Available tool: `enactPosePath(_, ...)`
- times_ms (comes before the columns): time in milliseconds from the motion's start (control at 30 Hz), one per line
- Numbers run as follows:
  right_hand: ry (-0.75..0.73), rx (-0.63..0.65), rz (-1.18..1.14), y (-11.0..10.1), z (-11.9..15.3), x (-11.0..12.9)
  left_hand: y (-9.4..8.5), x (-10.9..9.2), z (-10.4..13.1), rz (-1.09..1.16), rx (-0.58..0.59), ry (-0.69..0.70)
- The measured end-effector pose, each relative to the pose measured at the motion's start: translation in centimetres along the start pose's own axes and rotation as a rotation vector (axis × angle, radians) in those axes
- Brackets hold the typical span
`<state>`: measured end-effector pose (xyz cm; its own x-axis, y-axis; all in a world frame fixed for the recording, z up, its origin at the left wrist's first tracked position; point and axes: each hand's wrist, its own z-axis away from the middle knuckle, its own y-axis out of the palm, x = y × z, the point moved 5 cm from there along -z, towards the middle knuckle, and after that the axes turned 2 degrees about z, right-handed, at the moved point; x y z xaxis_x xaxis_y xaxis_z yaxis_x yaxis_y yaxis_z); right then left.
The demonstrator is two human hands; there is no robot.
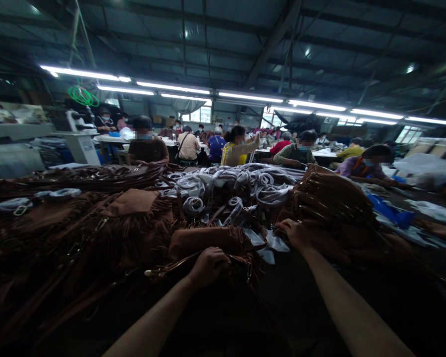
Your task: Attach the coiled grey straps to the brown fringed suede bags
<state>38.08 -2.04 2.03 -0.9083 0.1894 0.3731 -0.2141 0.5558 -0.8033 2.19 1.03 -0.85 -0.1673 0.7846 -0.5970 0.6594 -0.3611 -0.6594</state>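
Observation:
A brown fringed bag [208, 240] lies in front of me, its zipped edge toward me. The fingers of my left hand [210, 264] curl over that near edge and grip it. To the right, my right hand [294, 234] reaches in beside a stack of brown bags [330, 198]. Its fingers are bent and closed at the tips, next to clear plastic pieces [277, 242] and a brown strap; what they hold is too dark to make out. Behind the bag, many coiled straps in pale wrapping [193, 186] are heaped up.
More brown fringed bags [132, 202] with straps and metal clasps cover the left side. A blue plastic piece [390, 212] lies at the right. Across the table a person in a dark shirt [148, 148] and several other people sit at work.

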Motion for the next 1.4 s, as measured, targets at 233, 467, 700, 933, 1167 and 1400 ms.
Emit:
enactPosePath(233, -0.129, -0.115, -0.114, -3.3, -0.6, 0.4, 0.3, 0.4, 0.1, -0.003, -0.01, 0.012)
enactPosePath(467, -0.097, -0.395, -0.282, -11.4, 1.6, 6.3, 0.1, 0.2, -0.1, 0.011, 0.003, 0.027)
enactPosePath(700, -0.187, 0.045, -0.363, -1.7, 11.0, 18.3, 0.1, 0.3, -0.3, 0.141, 0.079, -0.055)
enactPosePath(933, 0.069, 0.081, -0.261, 4.0, 15.2, 19.7, -0.1, 0.7, -0.2, 0.24, 0.084, -0.103)
enactPosePath(1167, 0.115, 0.094, -0.112, 3.9, 15.1, 20.5, -0.2, 1.1, -0.1, 0.333, 0.095, -0.132)
enactPosePath(1400, 0.102, 0.129, -0.166, 4.0, 15.3, 20.5, 0.5, 2.6, -0.1, 0.554, 0.086, -0.317)
